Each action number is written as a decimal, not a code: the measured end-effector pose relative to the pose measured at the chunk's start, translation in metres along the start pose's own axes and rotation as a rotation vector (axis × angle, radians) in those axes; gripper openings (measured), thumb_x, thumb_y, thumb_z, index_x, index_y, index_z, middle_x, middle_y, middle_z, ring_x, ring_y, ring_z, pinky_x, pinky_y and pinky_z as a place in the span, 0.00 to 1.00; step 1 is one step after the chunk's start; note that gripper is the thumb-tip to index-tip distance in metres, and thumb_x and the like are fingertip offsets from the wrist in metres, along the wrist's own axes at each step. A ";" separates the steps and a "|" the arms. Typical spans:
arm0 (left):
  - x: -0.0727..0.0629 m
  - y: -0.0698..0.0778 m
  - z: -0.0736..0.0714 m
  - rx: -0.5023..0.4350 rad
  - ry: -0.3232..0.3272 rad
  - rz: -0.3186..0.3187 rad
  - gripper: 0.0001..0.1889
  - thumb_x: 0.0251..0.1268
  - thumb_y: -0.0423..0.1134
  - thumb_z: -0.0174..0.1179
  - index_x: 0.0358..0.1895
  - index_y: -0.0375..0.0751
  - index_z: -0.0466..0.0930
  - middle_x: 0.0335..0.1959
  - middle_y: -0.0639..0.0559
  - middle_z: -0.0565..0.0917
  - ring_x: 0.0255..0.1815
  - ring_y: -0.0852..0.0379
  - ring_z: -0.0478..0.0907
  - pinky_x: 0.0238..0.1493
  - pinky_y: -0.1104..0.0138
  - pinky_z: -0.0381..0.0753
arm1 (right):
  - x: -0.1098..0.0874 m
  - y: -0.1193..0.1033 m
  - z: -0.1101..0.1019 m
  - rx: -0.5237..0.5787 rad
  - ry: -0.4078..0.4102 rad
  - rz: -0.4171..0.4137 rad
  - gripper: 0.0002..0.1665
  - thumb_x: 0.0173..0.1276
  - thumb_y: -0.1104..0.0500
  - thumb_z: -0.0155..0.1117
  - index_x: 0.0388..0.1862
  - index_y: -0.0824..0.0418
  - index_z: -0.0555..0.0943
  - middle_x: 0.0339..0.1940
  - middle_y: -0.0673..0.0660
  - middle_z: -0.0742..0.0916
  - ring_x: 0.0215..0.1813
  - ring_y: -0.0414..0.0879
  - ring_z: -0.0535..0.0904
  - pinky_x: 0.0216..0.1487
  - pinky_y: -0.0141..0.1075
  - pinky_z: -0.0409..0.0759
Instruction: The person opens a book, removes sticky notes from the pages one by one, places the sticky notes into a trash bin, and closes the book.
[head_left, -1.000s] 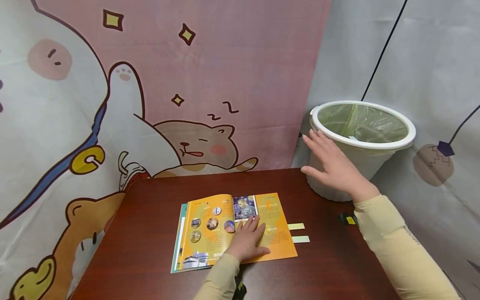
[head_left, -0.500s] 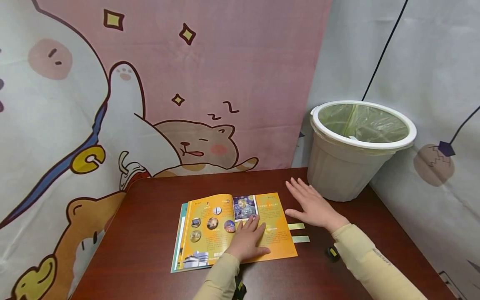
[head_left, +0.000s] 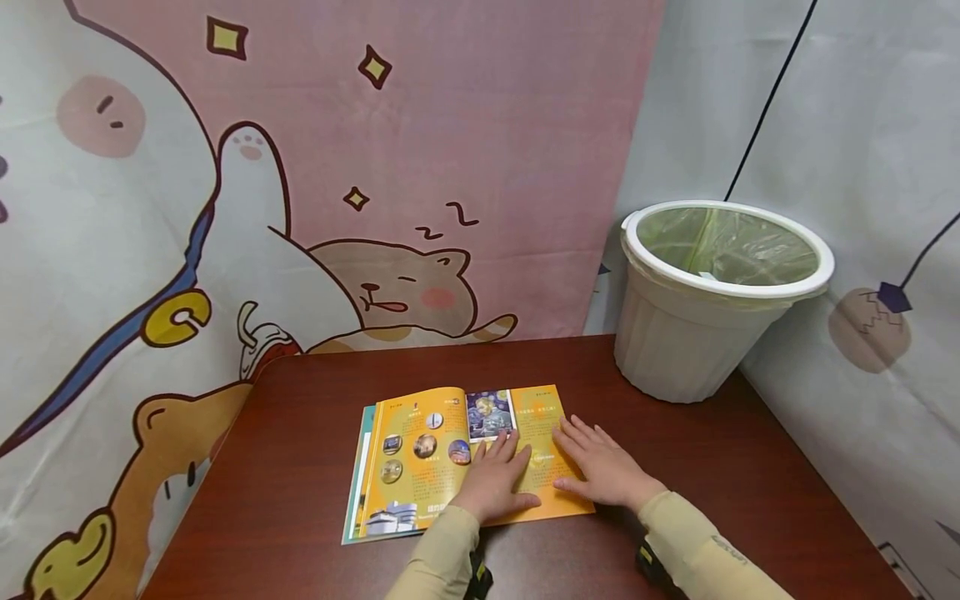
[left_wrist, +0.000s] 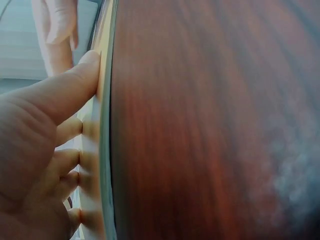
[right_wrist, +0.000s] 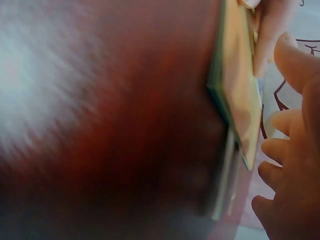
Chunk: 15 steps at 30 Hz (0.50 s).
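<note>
An open magazine point(head_left: 442, 475) with orange pages lies flat on the table; round photos cover its left page and a painted portrait tops the right one. My left hand point(head_left: 495, 483) rests on the lower middle of the spread, fingers spread, and its fingertips meet the page in the left wrist view. Over the right page's outer edge is my right hand point(head_left: 603, 467), fingers straight and slightly apart. In the right wrist view a gap shows between these fingers and the paper, and pale strips point(right_wrist: 225, 172) stick out from the magazine's edge.
A white wastebasket point(head_left: 675, 342) with a translucent liner stands at the table's back right. The dark red wooden table point(head_left: 285, 467) reaches back to a cartoon-printed cloth point(head_left: 480, 125). Grey-white cloth point(head_left: 885, 150) hangs on the right.
My right hand has come down and left from in front of the wastebasket to the magazine's right edge, covering the pale strips in the head view. The left hand has stayed put.
</note>
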<state>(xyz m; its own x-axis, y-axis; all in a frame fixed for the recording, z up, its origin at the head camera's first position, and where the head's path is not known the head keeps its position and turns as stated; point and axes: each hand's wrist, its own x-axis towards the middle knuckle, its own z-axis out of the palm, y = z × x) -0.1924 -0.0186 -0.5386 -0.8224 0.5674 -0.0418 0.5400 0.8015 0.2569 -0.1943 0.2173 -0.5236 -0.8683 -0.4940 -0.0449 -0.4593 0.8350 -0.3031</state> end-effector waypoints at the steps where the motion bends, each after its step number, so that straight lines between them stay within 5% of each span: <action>1: 0.000 0.000 0.000 0.001 0.000 0.001 0.42 0.61 0.65 0.61 0.75 0.46 0.66 0.78 0.43 0.58 0.78 0.45 0.51 0.72 0.46 0.55 | -0.001 -0.001 0.003 0.005 -0.012 0.001 0.49 0.67 0.33 0.60 0.76 0.62 0.65 0.78 0.62 0.64 0.79 0.59 0.51 0.74 0.59 0.51; 15: -0.006 0.002 -0.008 -0.062 0.001 -0.002 0.40 0.61 0.61 0.64 0.72 0.42 0.69 0.75 0.41 0.63 0.76 0.43 0.57 0.71 0.46 0.59 | -0.002 -0.008 0.014 -0.014 -0.058 0.036 0.46 0.67 0.35 0.61 0.75 0.62 0.67 0.78 0.60 0.63 0.79 0.56 0.54 0.69 0.55 0.64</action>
<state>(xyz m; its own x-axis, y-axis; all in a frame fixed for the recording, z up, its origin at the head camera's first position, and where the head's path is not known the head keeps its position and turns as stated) -0.1882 -0.0219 -0.5301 -0.8239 0.5653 -0.0417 0.5258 0.7896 0.3164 -0.1865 0.2080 -0.5341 -0.8722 -0.4763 -0.1113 -0.4306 0.8556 -0.2871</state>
